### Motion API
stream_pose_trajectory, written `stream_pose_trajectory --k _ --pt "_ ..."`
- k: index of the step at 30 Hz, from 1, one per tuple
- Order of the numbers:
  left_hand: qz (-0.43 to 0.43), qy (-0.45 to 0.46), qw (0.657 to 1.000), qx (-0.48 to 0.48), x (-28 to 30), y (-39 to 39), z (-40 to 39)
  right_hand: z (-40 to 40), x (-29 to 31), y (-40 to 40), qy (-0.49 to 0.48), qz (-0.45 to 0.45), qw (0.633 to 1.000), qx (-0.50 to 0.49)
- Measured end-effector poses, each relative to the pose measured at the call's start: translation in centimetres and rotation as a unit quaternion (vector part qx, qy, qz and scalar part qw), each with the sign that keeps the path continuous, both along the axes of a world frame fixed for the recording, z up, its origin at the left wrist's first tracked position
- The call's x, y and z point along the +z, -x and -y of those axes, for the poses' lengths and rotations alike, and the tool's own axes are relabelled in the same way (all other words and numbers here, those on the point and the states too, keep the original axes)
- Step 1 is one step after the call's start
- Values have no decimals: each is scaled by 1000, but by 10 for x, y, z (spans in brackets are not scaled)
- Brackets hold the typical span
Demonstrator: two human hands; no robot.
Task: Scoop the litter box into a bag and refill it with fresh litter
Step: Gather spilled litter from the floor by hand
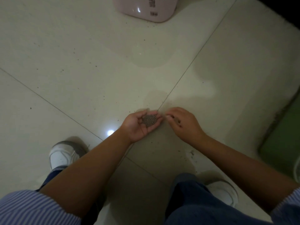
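over tile, cupped left grip (142, 125)

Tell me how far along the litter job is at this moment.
Nothing here shows scooping or refilling done; no bag is in view. In hand: the left hand cups a small pile of litter while the right hand picks grains off the floor. Left: stray grains still dot the tiles, also near the pink bin.
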State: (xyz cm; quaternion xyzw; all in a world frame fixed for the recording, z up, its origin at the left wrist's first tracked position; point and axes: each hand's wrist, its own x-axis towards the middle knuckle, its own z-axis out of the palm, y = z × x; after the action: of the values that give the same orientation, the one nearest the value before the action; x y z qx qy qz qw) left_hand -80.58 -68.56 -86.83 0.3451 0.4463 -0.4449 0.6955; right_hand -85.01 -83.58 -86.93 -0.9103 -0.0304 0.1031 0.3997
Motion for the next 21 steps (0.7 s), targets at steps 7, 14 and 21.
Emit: stream_pose_trajectory --k 7,14,21 --pt "5 14 1000 9 -2 0 -1 43 -28 6 171 39 981 80" --pt "-2 8 1000 15 -2 0 -1 38 -41 -5 158 121 973 113" --pt "-5 -8 1000 17 3 1 0 37 -43 -6 200 173 951 158"
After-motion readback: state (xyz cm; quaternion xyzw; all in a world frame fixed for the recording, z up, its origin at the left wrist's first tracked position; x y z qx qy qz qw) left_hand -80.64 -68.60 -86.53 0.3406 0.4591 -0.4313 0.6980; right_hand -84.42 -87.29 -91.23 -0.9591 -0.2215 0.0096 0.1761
